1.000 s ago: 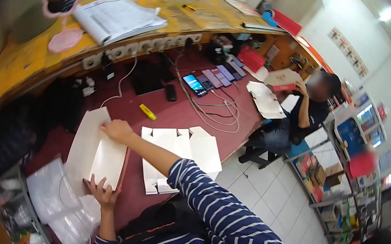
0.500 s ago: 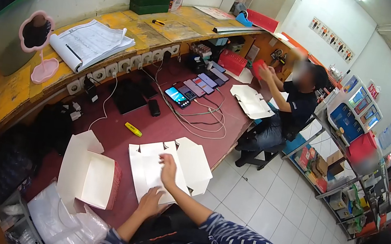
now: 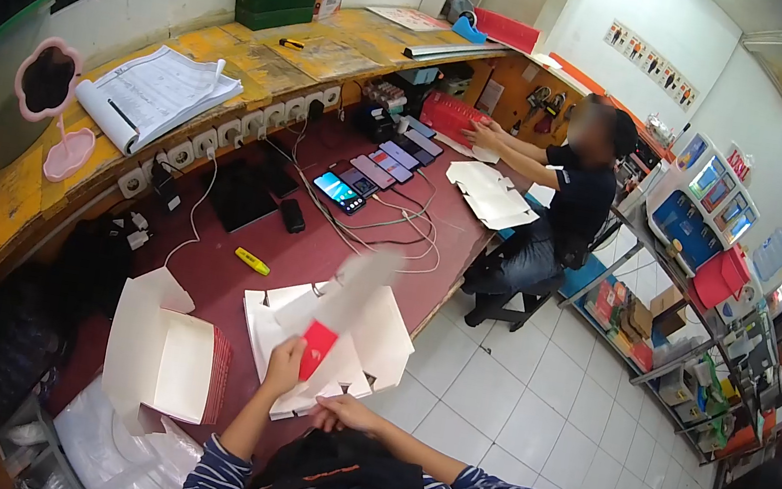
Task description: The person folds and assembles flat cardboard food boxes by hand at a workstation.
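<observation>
My left hand point(image 3: 285, 364) is closed on the edge of a flat white cardboard box blank point(image 3: 354, 302) with a red panel. The blank stands tilted up and its upper part is smeared by motion. Beneath it, more white box blanks point(image 3: 384, 340) with slotted edges lie flat on the dark red tabletop. Close to their lower edge is my right hand point(image 3: 343, 414), its fingers loosely bent and apart, holding nothing visible. To the left of both hands sits an open folded box point(image 3: 183, 367), white inside with a red patterned side.
A yellow highlighter point(image 3: 252, 261), several phones point(image 3: 338, 191) and white cables lie farther back. Clear plastic bags point(image 3: 115, 436) are at lower left. A raised yellow wooden shelf point(image 3: 179, 41) with sockets borders the table. A seated co-worker point(image 3: 577, 181) handles a red box point(image 3: 452, 117).
My left hand has taken hold of a blank and tilted it up off the pile. My right hand has drawn back toward my body. The co-worker's hands have moved down to the red box.
</observation>
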The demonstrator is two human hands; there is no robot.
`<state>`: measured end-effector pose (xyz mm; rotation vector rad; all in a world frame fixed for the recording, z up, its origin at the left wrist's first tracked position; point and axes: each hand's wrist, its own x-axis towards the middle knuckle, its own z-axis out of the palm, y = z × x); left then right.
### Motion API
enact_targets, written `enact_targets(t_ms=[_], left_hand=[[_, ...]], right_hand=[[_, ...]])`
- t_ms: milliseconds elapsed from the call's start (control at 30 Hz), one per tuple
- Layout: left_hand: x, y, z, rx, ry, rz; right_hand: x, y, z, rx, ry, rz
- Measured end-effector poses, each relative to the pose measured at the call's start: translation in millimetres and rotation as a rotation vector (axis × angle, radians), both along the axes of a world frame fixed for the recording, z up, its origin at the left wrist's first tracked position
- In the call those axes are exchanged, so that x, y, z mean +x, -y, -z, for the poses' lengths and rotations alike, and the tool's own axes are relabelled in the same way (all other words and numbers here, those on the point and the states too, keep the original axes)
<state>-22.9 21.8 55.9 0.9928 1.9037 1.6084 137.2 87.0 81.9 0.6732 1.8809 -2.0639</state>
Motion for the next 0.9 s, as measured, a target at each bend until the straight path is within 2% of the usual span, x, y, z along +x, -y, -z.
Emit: enact_targets(t_ms=[33,67,133,167,233,300,367,433,500,533,567,600,633,733,767,833,867,900], left_hand=[[6.0,-3.8,-25.3,0.132,0.213,-0.073],[14.0,-1.4,-65.2,0.273,0.357,-0.088],[17.1,-4.6,-86.8,0.475,0.38,-0.152],[16.0,-5.4,-90.0,0.571,0.384,-0.163],[11.4,5.6,-108.0,0.565,0.429,-0.14],[7.6,12.3,-119.3,0.558,0.472,-0.122],[6.9,14.9,-125.1,0.582,0.432,-0.142],[9.9,13.1,-134.2,0.566,0.414,-0.118],[9.8,12.1,-126.8,0.483,0.209,-0.156],[12.4,14.0,-129.7,0.376,0.056,-0.107],[21.0,11.6,-134.0,0.371,0.055,-0.128],[33.6,5.2,-139.4,0.492,0.112,-0.137],[44.4,-0.1,-144.3,0.615,0.169,-0.14],[68.9,-4.7,-154.8,0.675,0.254,-0.103],[65.2,-3.8,-152.7,0.676,0.258,-0.1],[49.2,4.0,-148.3,0.516,0.193,0.063],[46.4,8.0,-149.8,0.58,0.439,0.111],[41.6,12.7,-154.8,0.585,0.438,0.115]], right_hand=[[-3.3,8.6,-6.2,-0.151,0.045,0.062],[-8.2,15.1,-14.1,-0.16,0.044,0.063],[-20.4,20.9,-34.4,-0.686,-0.1,0.33],[-23.6,16.4,-47.3,-0.85,-0.206,0.406],[-20.8,-5.4,-48.9,-0.916,-0.402,0.536],[-7.4,-37.8,-71.9,-0.971,-0.491,0.619],[0.2,-62.1,-97.4,-1.133,-0.538,0.494],[5.5,-62.5,-123.0,-0.929,-0.562,0.603],[4.9,-46.0,-153.6,-0.858,-0.61,0.607],[-0.7,-34.6,-162.5,-0.451,-0.709,0.769],[-7.5,-26.4,-165.1,-0.029,-0.791,0.906],[-14.6,-24.8,-142.5,0.262,-0.998,0.951],[-20.5,-11.2,-138.5,0.403,-1.014,1.05],[-29.2,17.3,-135.0,-0.279,-0.876,1.106],[-29.5,12.6,-138.4,-0.274,-0.875,1.108],[-27.3,-0.3,-146.0,-0.507,-0.787,1.034],[-24.3,-7.7,-141.3,-0.621,-0.762,1.016],[-22.4,-13.5,-140.1,-0.616,-0.767,1.015]])
